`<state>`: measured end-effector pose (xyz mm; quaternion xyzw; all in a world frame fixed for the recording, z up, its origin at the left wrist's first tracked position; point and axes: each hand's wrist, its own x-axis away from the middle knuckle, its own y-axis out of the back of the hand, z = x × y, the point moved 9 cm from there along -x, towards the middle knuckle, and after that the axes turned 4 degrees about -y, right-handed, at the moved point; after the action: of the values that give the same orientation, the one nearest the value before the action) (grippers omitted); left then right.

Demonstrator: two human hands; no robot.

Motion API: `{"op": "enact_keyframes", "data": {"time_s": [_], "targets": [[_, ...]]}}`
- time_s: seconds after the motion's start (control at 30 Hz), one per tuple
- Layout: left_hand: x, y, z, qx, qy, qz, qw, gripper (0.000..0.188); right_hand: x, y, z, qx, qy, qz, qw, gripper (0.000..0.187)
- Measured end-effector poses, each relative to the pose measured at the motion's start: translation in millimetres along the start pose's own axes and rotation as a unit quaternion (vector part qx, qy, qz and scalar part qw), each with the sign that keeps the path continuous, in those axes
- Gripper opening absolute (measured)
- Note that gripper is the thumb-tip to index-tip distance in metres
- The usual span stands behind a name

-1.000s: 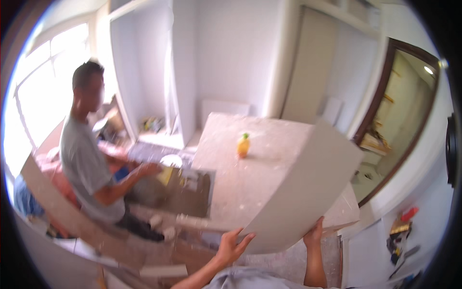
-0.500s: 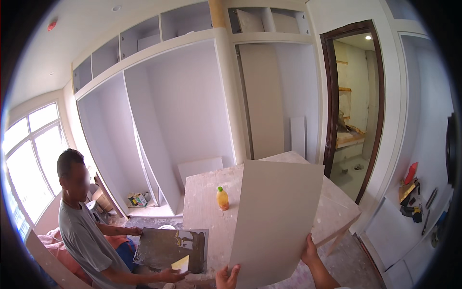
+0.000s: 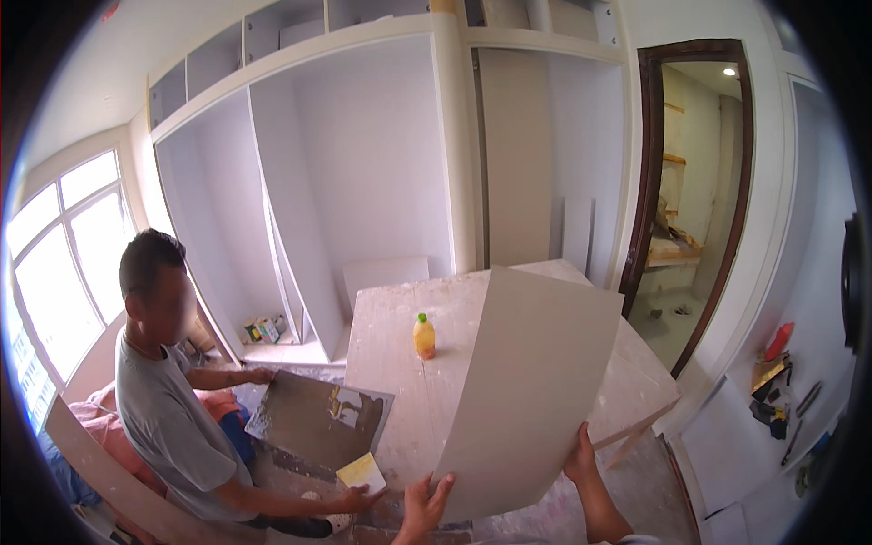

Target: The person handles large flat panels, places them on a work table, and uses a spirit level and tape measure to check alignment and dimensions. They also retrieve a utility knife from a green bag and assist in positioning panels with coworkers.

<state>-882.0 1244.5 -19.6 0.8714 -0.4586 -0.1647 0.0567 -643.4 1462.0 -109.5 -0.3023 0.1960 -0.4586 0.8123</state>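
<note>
A large pale grey flat panel (image 3: 538,391) stands tilted between my two hands, its far end over the table. My left hand (image 3: 425,507) grips its lower left edge, thumb on the near face. At the lower right edge, my right hand (image 3: 579,457) holds the panel with its fingers partly behind it. A yellow bottle with a green cap (image 3: 424,337) stands upright on the wooden table (image 3: 391,318), to the left of the panel.
On the left, a person (image 3: 173,409) holds a dark, smeared board (image 3: 309,413) and a yellow-white scraper (image 3: 361,474). White built-in cabinets (image 3: 363,163) line the far wall. A dark-framed doorway (image 3: 643,191) and several tools (image 3: 772,400) are on the right.
The view has tipped down a little. The panel leans further to the right and its top has dropped. The person's dark board has tilted, and the scraper has come away from it.
</note>
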Motion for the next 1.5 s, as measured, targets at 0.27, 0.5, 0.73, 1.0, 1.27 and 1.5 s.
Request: {"op": "enact_keyframes", "data": {"time_s": [0.27,0.5,0.73,1.0,1.27,1.5], "targets": [[1,-10,-12,-0.094,0.009,0.067,0.993,0.035,4,15,-12,-0.003,-0.013,-0.010,1.000,0.064],[-2,-15,-14,-0.033,-0.023,0.057,0.998,0.038,9,38,-26,-0.091,-0.087,-0.037,0.991,0.067],[1,-12,-19,0.015,-0.036,0.050,0.998,0.033,12,30,-20,-0.086,-0.077,-0.067,0.991,0.068],[3,-10,-14,0.032,-0.014,0.036,0.999,0.028,9,14,-13,-0.050,-0.063,-0.058,0.995,0.068],[2,-11,-14,0.055,-0.011,0.039,0.998,0.031,2,18,-20,-0.103,-0.086,-0.037,0.990,0.071],[-1,-7,-23,0.020,-0.037,0.033,0.999,0.029,5,17,-20,-0.069,-0.090,-0.043,0.993,0.071]]}}
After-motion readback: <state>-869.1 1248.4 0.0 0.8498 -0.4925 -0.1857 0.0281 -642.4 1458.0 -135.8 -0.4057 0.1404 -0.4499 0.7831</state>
